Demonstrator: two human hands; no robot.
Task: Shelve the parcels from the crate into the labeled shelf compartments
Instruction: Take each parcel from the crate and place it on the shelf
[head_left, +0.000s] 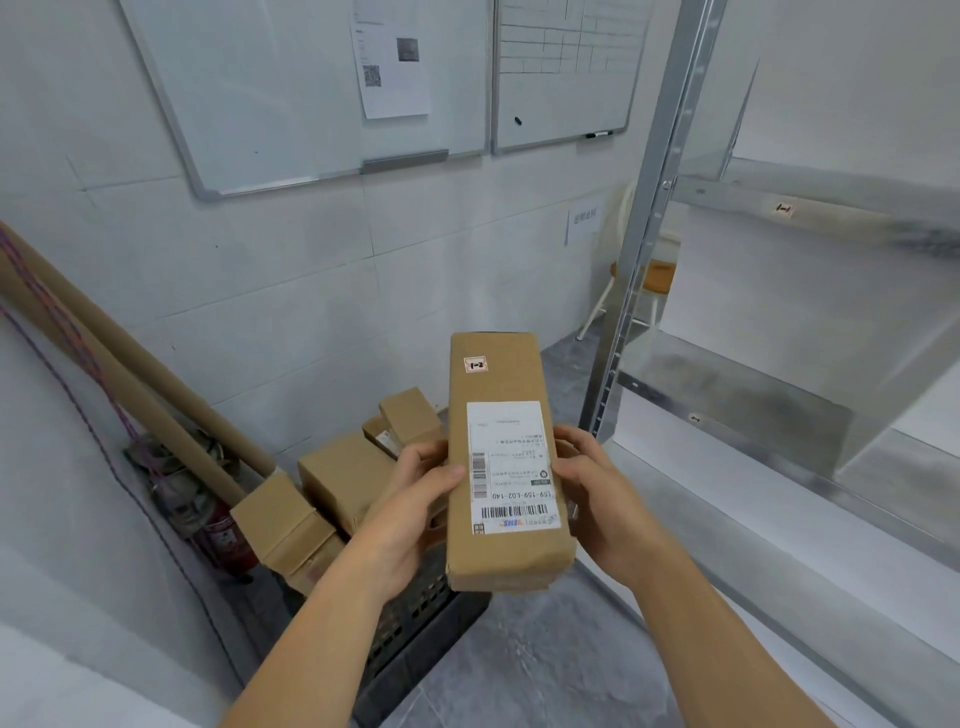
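A long cardboard parcel (506, 457) is held in the air in front of the person, above the black plastic crate (415, 623) and just left of the metal shelf unit (639, 260). The left grip (415, 499) clasps the parcel's left long edge, thumb laid on the top face and fingers curled beneath. The right grip (592, 488) wraps the right long edge opposite. Both grasp the near half, which steadies so long a box and leaves its far half uncovered.

The printed face is turned up towards the camera, most likely so that the small handwritten sticker (475, 364) near the far end, marked 1-2, can be read. The shipping label (511, 467) lies nearer, between the two grips.

More cardboard parcels (343, 478) sit heaped in the crate, so the sorting seems far from finished. On the shelf's upper beam a tag (783, 209) appears to read 1-1, though it is blurred. A lower tag (695, 418) is too small to make out. Compartment 1-2 probably lies on that upper level further right, where no tag shows.

The next move calls for matching sticker to tag and then sliding the parcel in. A box this long could catch on the upright if it is swung in crosswise.

Two whiteboards (311, 93) hang on the wall behind, and cardboard tubes (130, 374) lean at the left.
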